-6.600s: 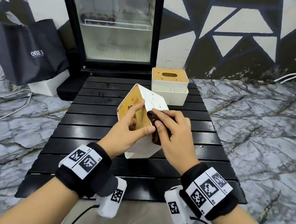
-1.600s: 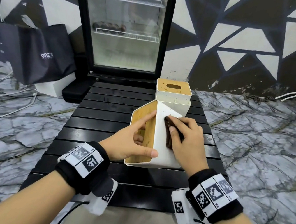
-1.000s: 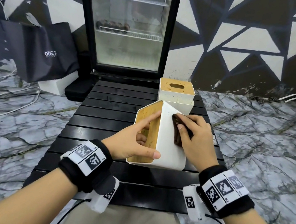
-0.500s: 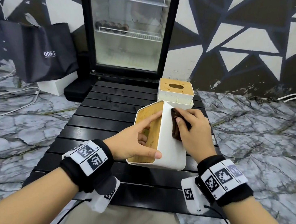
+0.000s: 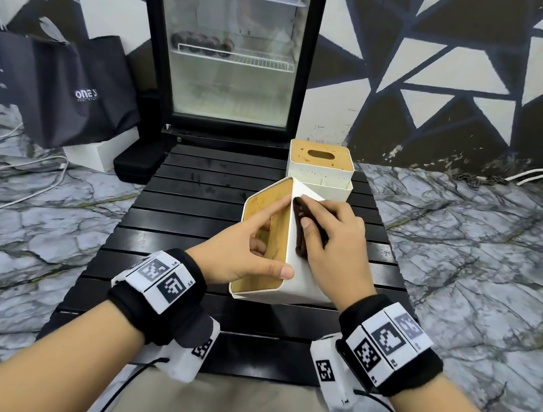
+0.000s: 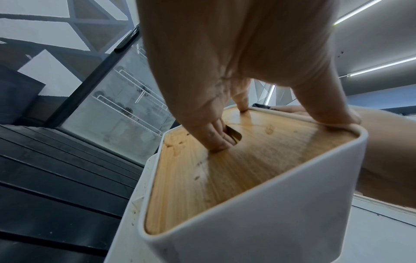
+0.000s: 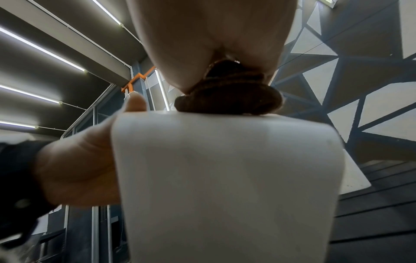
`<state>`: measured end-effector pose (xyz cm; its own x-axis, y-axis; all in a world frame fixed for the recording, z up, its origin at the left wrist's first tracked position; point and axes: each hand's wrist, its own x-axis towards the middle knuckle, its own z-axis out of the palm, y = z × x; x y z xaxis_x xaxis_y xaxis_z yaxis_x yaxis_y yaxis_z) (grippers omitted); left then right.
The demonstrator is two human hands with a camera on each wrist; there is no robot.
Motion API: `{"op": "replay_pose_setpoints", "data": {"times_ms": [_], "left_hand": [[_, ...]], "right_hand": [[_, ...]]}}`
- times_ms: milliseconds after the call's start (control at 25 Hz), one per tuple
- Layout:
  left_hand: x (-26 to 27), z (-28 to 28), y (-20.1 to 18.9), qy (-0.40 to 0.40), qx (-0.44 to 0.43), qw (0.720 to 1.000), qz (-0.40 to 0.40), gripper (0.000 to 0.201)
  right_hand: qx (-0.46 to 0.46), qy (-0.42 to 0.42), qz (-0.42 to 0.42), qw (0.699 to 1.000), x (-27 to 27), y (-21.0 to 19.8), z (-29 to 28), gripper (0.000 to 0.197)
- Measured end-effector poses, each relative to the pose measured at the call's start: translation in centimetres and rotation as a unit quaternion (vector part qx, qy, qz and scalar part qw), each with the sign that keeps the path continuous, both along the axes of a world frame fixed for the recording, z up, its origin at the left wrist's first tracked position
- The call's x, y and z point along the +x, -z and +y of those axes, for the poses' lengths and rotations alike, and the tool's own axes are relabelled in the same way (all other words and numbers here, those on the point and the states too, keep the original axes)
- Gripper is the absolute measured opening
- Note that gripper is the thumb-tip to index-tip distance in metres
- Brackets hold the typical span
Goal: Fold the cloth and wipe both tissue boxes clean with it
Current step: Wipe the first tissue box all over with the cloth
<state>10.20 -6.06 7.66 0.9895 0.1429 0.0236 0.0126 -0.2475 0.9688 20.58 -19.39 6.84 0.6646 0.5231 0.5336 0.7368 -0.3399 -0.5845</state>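
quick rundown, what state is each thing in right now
near box: tipped on its side, wooden lid facing left, resting on the table
far box: upright, lid on, untouched
cloth: folded small, pressed against the near box's white wall
left hand: grips the near box, fingers in the lid slot
right hand: holds the cloth
fridge: door closed
bag: standing on the floor

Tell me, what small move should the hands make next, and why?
Probably the right hand should drag the folded brown cloth down the tipped tissue box's white side: the cloth sits near its top edge, and the left hand steadies the wooden lid.
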Motion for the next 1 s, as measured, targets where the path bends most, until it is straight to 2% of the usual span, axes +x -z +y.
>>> {"op": "replay_pose_setpoints", "data": {"times_ms": [480,1000], "left_hand": [[0.7,1.1,0.7,-0.002,0.027,1.0,0.007,0.108],[0.8,1.1,0.7,-0.009,0.025,1.0,0.011,0.107]], "right_hand": [[0.008,-0.019,0.003,1.0,-3.4,1.9,-2.3,0.036],[0.021,-0.032,0.01,0.999,-3.4,1.8,-2.4,0.034]]}}
